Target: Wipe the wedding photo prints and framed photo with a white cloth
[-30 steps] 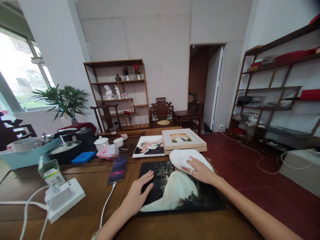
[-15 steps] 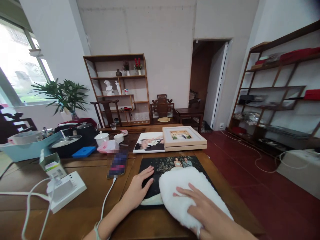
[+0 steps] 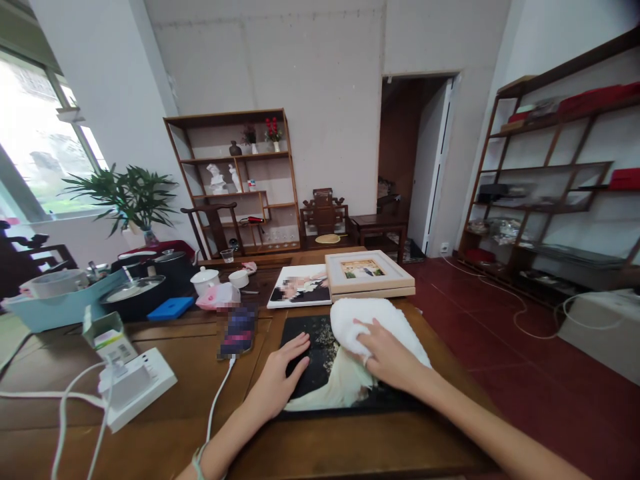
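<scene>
A dark photo panel (image 3: pixel 315 373) lies flat on the wooden table, with a long pale dress trailing across its picture. My left hand (image 3: pixel 283 367) rests on the panel's left edge, fingers stretched out and thumb apart, holding nothing. Over the panel's far right part my right hand (image 3: pixel 385 353) grips a fluffy white cloth (image 3: pixel 385 317) and presses it on the surface. The cloth hides that corner of the picture, including the couple's upper bodies.
Behind the panel lie a white-edged photo print (image 3: pixel 300 287) and stacked light-wood picture frames (image 3: pixel 370 273). To the left are a phone (image 3: pixel 237 333) on a white cable, a power strip (image 3: pixel 140 390), a blue box (image 3: pixel 171 308), a lidded white cup (image 3: pixel 205 280) and a black pot (image 3: pixel 135 297).
My right hand has slid the white cloth away from me to the panel's far right, uncovering the dress and near part. My left hand stays on the left edge.
</scene>
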Demonstrator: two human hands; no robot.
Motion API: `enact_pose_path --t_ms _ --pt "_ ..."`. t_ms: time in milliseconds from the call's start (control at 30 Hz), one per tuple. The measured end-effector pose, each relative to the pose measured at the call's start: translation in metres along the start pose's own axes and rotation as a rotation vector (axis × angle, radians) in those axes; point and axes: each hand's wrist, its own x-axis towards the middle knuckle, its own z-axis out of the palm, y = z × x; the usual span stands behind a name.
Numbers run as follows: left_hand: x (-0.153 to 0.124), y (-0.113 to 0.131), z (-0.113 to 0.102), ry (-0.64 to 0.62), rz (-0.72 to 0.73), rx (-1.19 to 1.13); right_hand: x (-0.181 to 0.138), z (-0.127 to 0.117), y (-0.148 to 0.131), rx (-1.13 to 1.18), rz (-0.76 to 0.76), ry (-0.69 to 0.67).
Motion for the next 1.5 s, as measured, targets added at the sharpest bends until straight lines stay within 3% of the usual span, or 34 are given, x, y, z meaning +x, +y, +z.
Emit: enact_pose_path --t_ms 100,233,333,433,600,700,800,1000,1100,1233,1400,1500 --pt "0.000 0.000 0.001 -0.007 -0.001 0.016 -0.031 0.003 -0.036 -0.008 -0.066 -0.082" --pt "0.000 0.002 0.000 -0.018 -0.005 0.032 -0.052 0.000 -0.067 -0.002 -0.206 -0.350" --pt "-0.001 0.002 0.000 -0.018 0.004 0.033 -0.044 -0.005 -0.064 0.013 -0.130 -0.219" --pt "-0.002 -0.001 0.001 -0.006 0.020 0.026 -0.017 -0.009 -0.043 -0.030 -0.045 -0.053" --pt "-0.002 -0.001 0.002 0.000 0.017 0.022 0.038 -0.003 -0.005 -0.049 -0.067 -0.033" --pt "-0.001 0.000 0.001 -0.013 0.005 0.019 0.049 0.004 0.000 -0.041 -0.103 -0.038" --pt "-0.001 0.001 0.000 -0.015 -0.003 0.009 0.034 0.010 -0.013 -0.022 -0.156 -0.057" --pt "0.000 0.005 -0.004 -0.056 0.016 -0.011 -0.030 0.009 -0.058 0.051 -0.242 -0.131" --pt "-0.001 0.004 -0.004 -0.040 0.008 -0.015 -0.044 0.003 -0.062 0.072 -0.252 -0.167" --pt "-0.002 0.000 -0.001 -0.014 0.003 -0.003 -0.035 -0.004 -0.036 0.069 -0.164 -0.089" --pt "-0.002 -0.002 0.001 -0.005 -0.009 -0.002 -0.007 -0.006 0.011 -0.105 0.103 0.010" --pt "-0.003 0.000 0.001 0.013 -0.012 -0.030 0.003 -0.003 0.016 -0.164 0.221 0.035"
